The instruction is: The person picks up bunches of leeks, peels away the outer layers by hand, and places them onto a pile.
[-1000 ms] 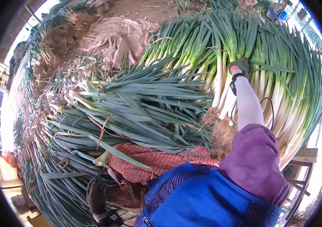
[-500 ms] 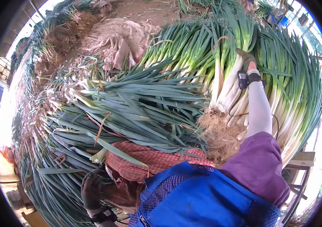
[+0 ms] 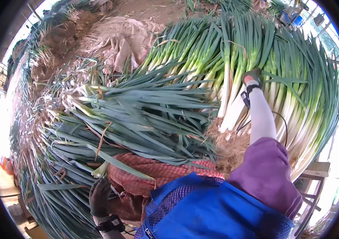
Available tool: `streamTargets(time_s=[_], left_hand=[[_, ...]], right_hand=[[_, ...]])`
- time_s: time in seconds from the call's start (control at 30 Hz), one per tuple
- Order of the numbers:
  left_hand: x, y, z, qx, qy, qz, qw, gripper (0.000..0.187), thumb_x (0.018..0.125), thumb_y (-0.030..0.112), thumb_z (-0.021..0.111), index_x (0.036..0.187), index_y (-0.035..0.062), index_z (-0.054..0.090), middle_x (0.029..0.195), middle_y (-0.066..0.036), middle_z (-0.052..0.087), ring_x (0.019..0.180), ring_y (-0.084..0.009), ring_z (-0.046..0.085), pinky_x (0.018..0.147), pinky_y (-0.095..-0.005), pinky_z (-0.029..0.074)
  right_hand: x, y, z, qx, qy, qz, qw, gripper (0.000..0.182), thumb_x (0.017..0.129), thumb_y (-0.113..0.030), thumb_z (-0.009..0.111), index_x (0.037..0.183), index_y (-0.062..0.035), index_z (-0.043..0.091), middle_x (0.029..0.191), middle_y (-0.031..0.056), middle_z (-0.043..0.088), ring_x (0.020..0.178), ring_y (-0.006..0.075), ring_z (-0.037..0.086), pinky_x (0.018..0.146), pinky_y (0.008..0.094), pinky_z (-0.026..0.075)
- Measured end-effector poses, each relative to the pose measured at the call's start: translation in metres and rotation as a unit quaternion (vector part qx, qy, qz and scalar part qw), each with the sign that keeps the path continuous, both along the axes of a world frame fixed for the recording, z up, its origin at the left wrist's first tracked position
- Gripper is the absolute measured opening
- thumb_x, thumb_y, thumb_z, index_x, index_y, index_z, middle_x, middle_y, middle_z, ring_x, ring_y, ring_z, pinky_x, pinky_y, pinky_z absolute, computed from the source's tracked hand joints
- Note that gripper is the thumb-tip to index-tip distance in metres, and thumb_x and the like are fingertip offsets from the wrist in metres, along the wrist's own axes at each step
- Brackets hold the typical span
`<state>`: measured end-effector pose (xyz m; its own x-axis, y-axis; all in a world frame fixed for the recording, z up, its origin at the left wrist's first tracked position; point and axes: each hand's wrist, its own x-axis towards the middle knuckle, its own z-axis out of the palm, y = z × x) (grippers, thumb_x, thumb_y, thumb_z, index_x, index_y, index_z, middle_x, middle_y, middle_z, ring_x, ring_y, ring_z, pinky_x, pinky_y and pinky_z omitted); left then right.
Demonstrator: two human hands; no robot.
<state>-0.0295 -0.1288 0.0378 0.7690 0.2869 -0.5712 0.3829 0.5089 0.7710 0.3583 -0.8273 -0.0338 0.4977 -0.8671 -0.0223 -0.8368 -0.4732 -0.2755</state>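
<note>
My right hand (image 3: 252, 77), in a dark glove, is closed around the stalks of a bunch of green onions (image 3: 233, 117) with thick white bases. The bunch lies on a larger row of green onions, its leaves pointing away from me. How far the fingers reach beneath the stalks is hidden. My left hand (image 3: 100, 194), also gloved, is low on the left with its fingers partly stretched upward. Just above its fingertips is the pale base of a single green onion (image 3: 100, 170), whose long leaf crosses the red checked cloth (image 3: 137, 165) over my leg.
A broad heap of green onions (image 3: 137, 115) lies to the left, leaves pointing right. Tangled roots (image 3: 231, 149) show below the bunch. Crumpled sacking (image 3: 123, 38) covers soil at the back. A wooden stand (image 3: 315, 169) is at the right. A cable hangs from the right wrist strap.
My right hand has come down and slightly left, bringing the bunch of green onions lower and nearer to me. My left hand has shifted slightly right, and its fingers look straighter.
</note>
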Motion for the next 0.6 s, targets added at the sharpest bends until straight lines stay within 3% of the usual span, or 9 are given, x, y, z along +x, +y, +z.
streamTargets(time_s=[0.1,0.13,0.27,0.37,0.47,0.5,0.53,0.57,0.6], left_hand=[[0.004,-0.007,-0.002,0.014,0.001,-0.012,1.0,0.027,0.096,0.012,0.05,0.119,0.0004,0.056,0.109,-0.012,0.066,0.099,-0.0219,0.065,0.084,-0.0319,0.052],[0.004,-0.002,-0.008,0.021,-0.007,-0.038,0.999,0.027,0.096,0.013,0.051,0.119,0.0001,0.056,0.108,-0.011,0.066,0.099,-0.0215,0.065,0.084,-0.032,0.052],[0.001,0.004,-0.006,0.008,-0.007,-0.027,1.0,0.028,0.095,0.014,0.053,0.119,-0.0007,0.056,0.109,-0.011,0.065,0.1,-0.0202,0.064,0.086,-0.0313,0.052],[-0.009,0.016,-0.007,0.016,-0.022,-0.002,1.0,0.028,0.096,0.013,0.051,0.119,-0.0028,0.055,0.11,-0.015,0.065,0.101,-0.0248,0.064,0.089,-0.0352,0.051],[-0.011,0.029,-0.002,0.026,-0.028,0.013,0.999,0.03,0.096,0.014,0.051,0.12,-0.0035,0.055,0.111,-0.014,0.065,0.103,-0.0245,0.063,0.09,-0.0354,0.051],[-0.006,0.031,0.001,0.037,-0.026,0.016,0.999,0.03,0.095,0.013,0.051,0.12,-0.0035,0.055,0.111,-0.014,0.065,0.103,-0.0243,0.063,0.09,-0.0354,0.051],[0.001,0.034,0.002,0.027,-0.031,0.01,0.999,0.031,0.093,0.017,0.057,0.117,-0.0011,0.058,0.108,-0.009,0.066,0.101,-0.018,0.063,0.089,-0.0297,0.049],[0.007,0.036,0.002,0.032,-0.037,0.001,0.999,0.031,0.092,0.017,0.058,0.117,-0.0008,0.058,0.108,-0.008,0.066,0.1,-0.0173,0.063,0.089,-0.0291,0.049],[0.013,0.039,0.003,0.037,-0.043,-0.009,0.998,0.031,0.092,0.017,0.059,0.118,-0.0006,0.059,0.107,-0.007,0.066,0.1,-0.0167,0.063,0.088,-0.0285,0.049]], right_hand=[[0.031,-0.045,-0.046,-0.018,-0.037,0.064,0.997,0.067,0.082,-0.022,0.06,0.14,-0.0018,0.033,0.125,0.0287,0.054,0.114,0.0395,0.058,0.096,0.0446,0.048],[0.047,-0.074,-0.073,-0.066,0.013,0.097,0.993,0.057,0.083,-0.02,0.06,0.134,-0.0024,0.041,0.127,0.0226,0.056,0.114,0.036,0.058,0.094,0.0414,0.048],[0.034,-0.056,-0.032,-0.016,0.136,0.258,0.956,0.046,0.084,-0.026,0.059,0.125,-0.0049,0.052,0.124,0.0196,0.06,0.111,0.0335,0.059,0.094,0.0413,0.047],[0.037,-0.04,0.012,0.046,0.238,0.343,0.907,0.041,0.085,-0.03,0.059,0.118,-0.0068,0.061,0.121,0.0174,0.062,0.109,0.0316,0.06,0.093,0.0413,0.046],[0.076,0.003,0.036,-0.089,0.333,0.379,0.859,0.036,0.086,-0.033,0.058,0.109,-0.008,0.068,0.115,0.018,0.065,0.104,0.0333,0.062,0.091,0.0416,0.047],[0.095,0.029,0.033,-0.147,0.262,0.444,0.844,0.035,0.085,-0.032,0.055,0.105,-0.0057,0.069,0.11,0.0201,0.066,0.099,0.0363,0.063,0.087,0.0451,0.048],[0.11,0.068,0.029,-0.203,0.188,0.502,0.819,0.036,0.084,-0.031,0.053,0.101,-0.0034,0.069,0.104,0.0222,0.066,0.094,0.0394,0.064,0.083,0.0486,0.049],[0.093,0.161,0.06,-0.108,0.152,0.506,0.842,0.037,0.084,-0.031,0.053,0.1,-0.0026,0.069,0.105,0.023,0.066,0.097,0.0405,0.063,0.082,0.0463,0.049],[0.141,0.19,0.008,-0.171,0.107,0.601,0.773,0.038,0.087,-0.033,0.049,0.102,-0.004,0.068,0.117,0.0221,0.061,0.106,0.0381,0.06,0.088,0.0431,0.048]])
